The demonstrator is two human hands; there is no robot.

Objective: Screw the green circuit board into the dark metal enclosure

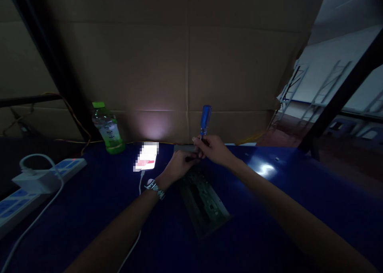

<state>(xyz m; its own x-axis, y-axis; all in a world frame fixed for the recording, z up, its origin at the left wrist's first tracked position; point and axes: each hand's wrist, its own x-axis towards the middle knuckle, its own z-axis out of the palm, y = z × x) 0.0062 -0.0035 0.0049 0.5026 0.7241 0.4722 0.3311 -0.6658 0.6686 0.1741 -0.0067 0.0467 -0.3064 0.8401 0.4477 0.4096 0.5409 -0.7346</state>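
A screwdriver with a blue handle (205, 118) stands nearly upright, its shaft going down between the fingers of my right hand (214, 148). My left hand (178, 164), with a metal watch (154, 188) on the wrist, is closed on a small dark part beside my right fingertips; I cannot make out what it is. The two hands meet over the far end of a green circuit board (214, 205) in a flat metal frame. The screwdriver's tip is hidden by the fingers.
On the blue table (263, 233), a lit phone (147, 156) with a white cable lies left of the hands. Behind it stands a green-capped bottle (109, 131). A white power strip (44, 180) is at the far left. Cardboard (185, 65) rises behind the table.
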